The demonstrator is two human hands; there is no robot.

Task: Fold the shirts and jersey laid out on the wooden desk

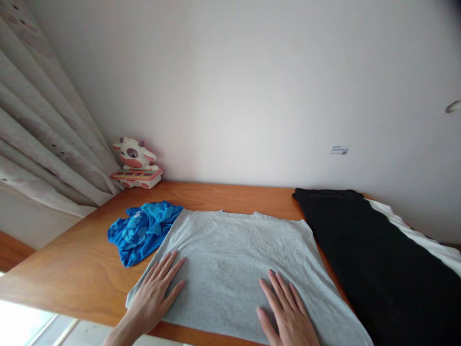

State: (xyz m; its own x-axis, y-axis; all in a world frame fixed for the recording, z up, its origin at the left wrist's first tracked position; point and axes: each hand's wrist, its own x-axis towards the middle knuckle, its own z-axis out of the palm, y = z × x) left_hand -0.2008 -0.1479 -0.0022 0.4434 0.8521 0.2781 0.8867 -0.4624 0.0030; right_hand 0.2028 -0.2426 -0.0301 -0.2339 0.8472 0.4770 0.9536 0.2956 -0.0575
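Resting left hand at seven o'clock in view and right hand at five, with fingers loosely parted, on gray shirt spread over counter, directly beneath them and stretching beyond toward twelve.

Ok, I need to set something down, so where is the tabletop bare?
Widest is the wooden tabletop left of the blue garment. A narrower strip runs between the gray garment and the wall. Crowded: the right, where the black garment lies close beside the gray garment, and the front middle, under the left hand and right hand.
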